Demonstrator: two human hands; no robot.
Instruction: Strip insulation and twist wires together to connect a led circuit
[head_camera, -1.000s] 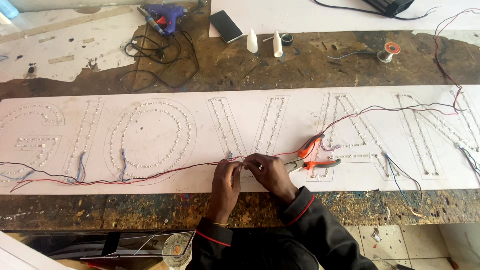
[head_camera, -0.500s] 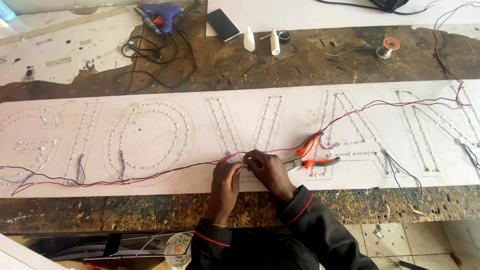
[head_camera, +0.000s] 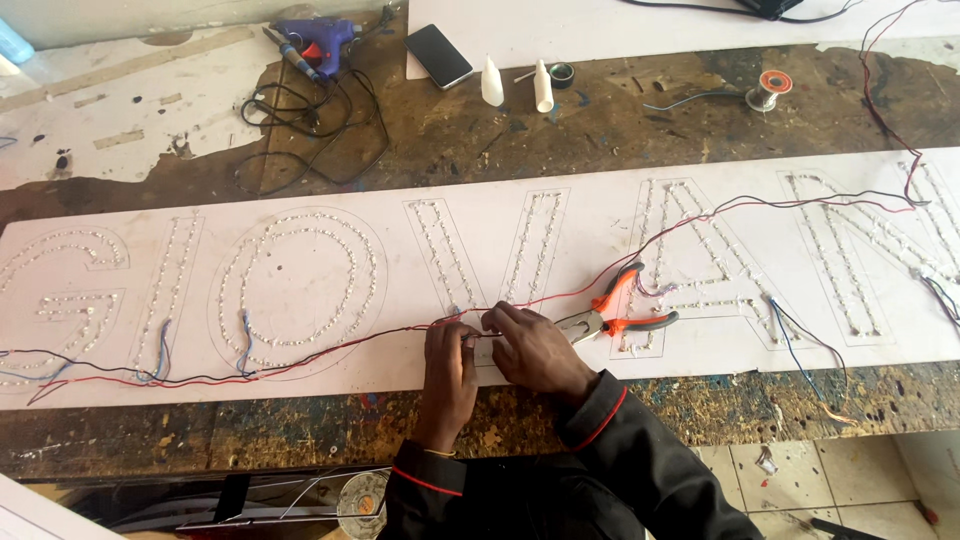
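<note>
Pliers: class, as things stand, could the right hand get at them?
Probably yes. The pliers lie on the white board just beside the right hand, with only thin wires nearby and nothing covering them.

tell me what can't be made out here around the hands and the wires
Head view only:
- Wire joint: the fingers of the left hand and right hand cover where the red wire meets them.
- Pliers: jaw tips hidden behind the right hand.
- White sign board: both ends cut off by the frame edges.
- Small lights in the letter outlines: too small to tell apart.
</note>
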